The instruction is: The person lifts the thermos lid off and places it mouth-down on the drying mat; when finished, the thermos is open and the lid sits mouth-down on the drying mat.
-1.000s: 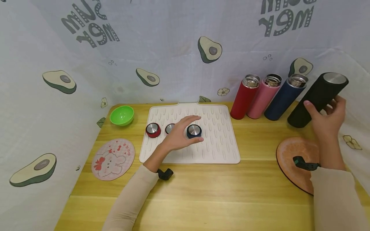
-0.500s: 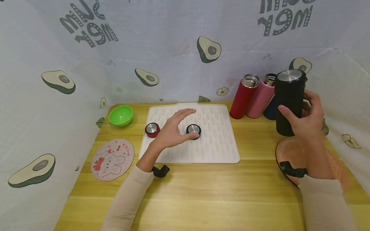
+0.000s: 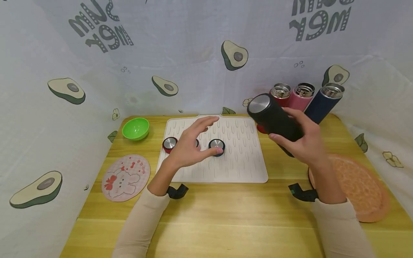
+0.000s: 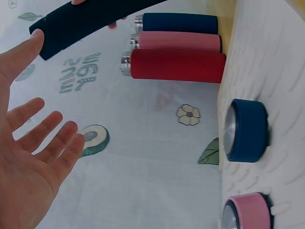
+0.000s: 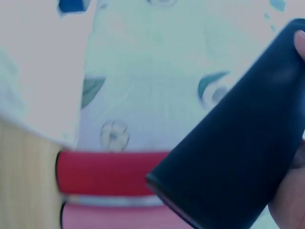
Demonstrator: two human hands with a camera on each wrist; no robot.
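My right hand (image 3: pixel 304 139) grips a black thermos flask (image 3: pixel 274 118), lifted off the table and tilted, its silver-topped lid toward the left. My left hand (image 3: pixel 188 147) hovers over the white textured mat (image 3: pixel 240 165) with thumb and fingers spread, holding nothing. Beside its thumb on the mat is a blue lid (image 3: pixel 216 144). A pink lid (image 4: pixel 255 211) is mostly hidden by the left hand in the head view. Farther left sits a red lid (image 3: pixel 169 143). Lidless red (image 3: pixel 280 95), pink (image 3: pixel 301 98) and blue (image 3: pixel 324 104) flasks stand behind the right hand, partly covered.
At the back left stands a green bowl (image 3: pixel 136 129). A round pink rabbit mat (image 3: pixel 126 178) lies in front of it. To the right is a round orange mat (image 3: pixel 359 186). A printed white cloth (image 3: pixel 193 43) hangs behind the table.
My right hand has lifted the black flask from the right end of the row and carried it left, tipping its top leftward. The left hand has shifted slightly left, away from the blue lid.
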